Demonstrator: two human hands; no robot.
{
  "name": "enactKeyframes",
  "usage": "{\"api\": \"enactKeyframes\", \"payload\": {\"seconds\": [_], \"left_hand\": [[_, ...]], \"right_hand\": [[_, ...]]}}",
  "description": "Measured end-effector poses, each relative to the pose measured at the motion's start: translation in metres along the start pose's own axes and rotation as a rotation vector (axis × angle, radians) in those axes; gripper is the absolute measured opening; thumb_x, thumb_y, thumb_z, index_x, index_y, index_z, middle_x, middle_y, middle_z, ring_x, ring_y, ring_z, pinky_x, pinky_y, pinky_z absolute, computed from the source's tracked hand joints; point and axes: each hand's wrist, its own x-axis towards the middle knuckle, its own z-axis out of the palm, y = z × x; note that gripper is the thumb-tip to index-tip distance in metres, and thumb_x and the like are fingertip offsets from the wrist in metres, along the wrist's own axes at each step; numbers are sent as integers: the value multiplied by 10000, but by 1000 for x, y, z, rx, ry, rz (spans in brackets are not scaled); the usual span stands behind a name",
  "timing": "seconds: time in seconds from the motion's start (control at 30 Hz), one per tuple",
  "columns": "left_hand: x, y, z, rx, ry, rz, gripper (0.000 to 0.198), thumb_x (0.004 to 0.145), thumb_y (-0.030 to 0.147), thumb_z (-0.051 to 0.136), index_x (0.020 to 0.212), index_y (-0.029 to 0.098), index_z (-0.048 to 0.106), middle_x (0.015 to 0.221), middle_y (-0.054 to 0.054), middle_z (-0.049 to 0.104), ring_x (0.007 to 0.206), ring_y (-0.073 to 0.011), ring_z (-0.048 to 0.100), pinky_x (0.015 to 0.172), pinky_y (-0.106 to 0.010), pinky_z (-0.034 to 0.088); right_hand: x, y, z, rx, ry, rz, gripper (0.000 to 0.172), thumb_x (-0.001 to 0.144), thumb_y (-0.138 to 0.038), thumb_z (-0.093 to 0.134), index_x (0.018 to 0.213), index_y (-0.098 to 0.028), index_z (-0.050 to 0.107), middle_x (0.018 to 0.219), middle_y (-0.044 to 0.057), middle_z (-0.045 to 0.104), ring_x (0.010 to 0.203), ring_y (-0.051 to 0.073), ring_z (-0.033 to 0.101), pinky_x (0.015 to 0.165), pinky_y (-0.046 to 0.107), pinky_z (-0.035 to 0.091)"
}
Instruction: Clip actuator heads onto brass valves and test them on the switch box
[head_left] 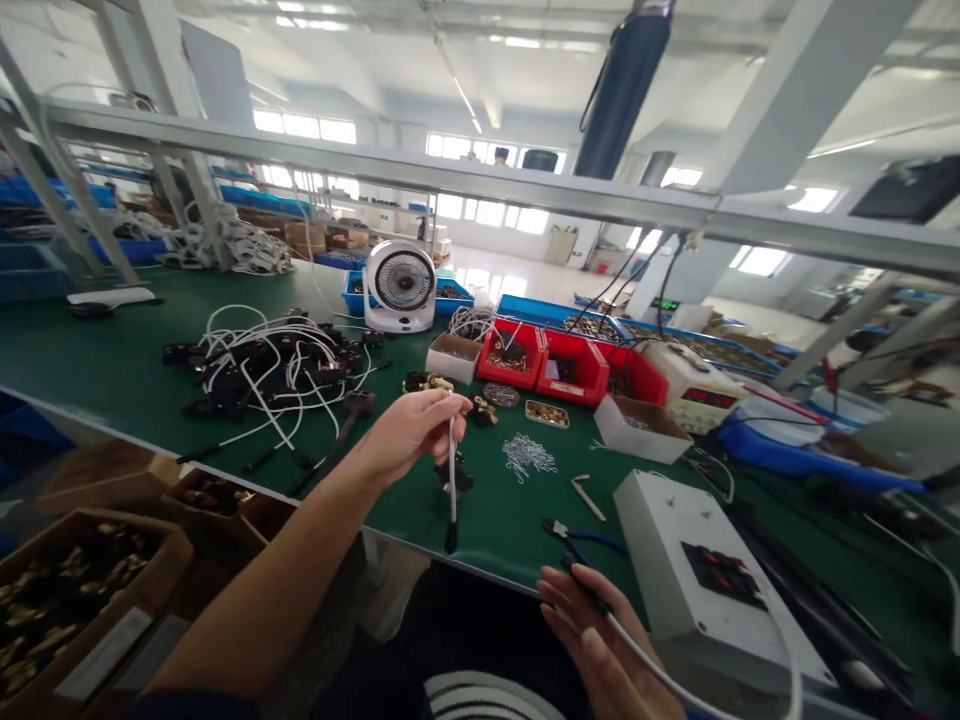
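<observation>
Above the green table (pixel 112 360), the left hand (pixel 409 430) pinches a white wire (pixel 452 470); the right hand (pixel 600 650) curls around its other end. Pulling hard might snap it.

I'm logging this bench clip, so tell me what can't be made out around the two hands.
- Head view: right hand, lower part cut off by the bottom edge.
- White cable in the left hand: its black tip is too small to identify.
- Cardboard box of brass parts: cut off by the left edge, contents blurred.
</observation>
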Motion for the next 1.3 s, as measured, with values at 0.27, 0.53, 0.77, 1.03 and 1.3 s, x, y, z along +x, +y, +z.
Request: {"api": "enactKeyframes", "payload": {"seconds": [0.27, 0.53, 0.77, 1.03, 1.3], "left_hand": [[-37, -47, 57, 137, -38, -99, 363, 860, 528, 582, 895, 168, 550, 746, -20, 653, 515, -120, 566, 532, -281, 502], [-80, -43, 59, 962, 89, 665, 153, 919, 300, 675, 989, 192, 591, 1159, -96, 660, 1169, -247, 596, 1061, -433, 456], [-96, -73, 79, 1012, -358, 664, 270, 1047, 337, 426, 1002, 173, 635, 779, -23, 730, 660, -168, 656, 604, -273, 532], [-106, -73, 72, 897, -289, 510, 331, 1049, 349, 441, 1113, 128, 678, 831, -36, 732, 749, -129, 692, 684, -210, 527], [-107, -72, 73, 870, -303, 482, 259, 1045, 287, 459, 1116, 149, 665, 881, -43, 722, 786, -142, 674, 716, -234, 521]], "right_hand": [[-8, -6, 19, 49, -39, 100, 384, 822, -441, 789, 1128, -247, 663, 1071, 70, 763, 899, 173, 736, 856, 318, 564], [-21, -20, 18, -77, -53, 9, 316, 910, -483, 675, 1002, -204, 557, 608, -90, 492, 432, 40, 416, 423, 166, 284], [-23, -22, 18, -29, 17, -112, 363, 947, -543, 593, 1109, -218, 584, 755, -24, 624, 600, 103, 568, 602, 255, 483], [-30, -29, 9, -93, 135, -327, 203, 967, -394, 628, 1103, -286, 733, 680, -30, 593, 609, 101, 543, 629, 257, 475], [-33, -34, 12, -63, 178, -349, 231, 950, -455, 627, 963, -263, 753, 728, -12, 577, 610, 95, 551, 563, 221, 467]]}}
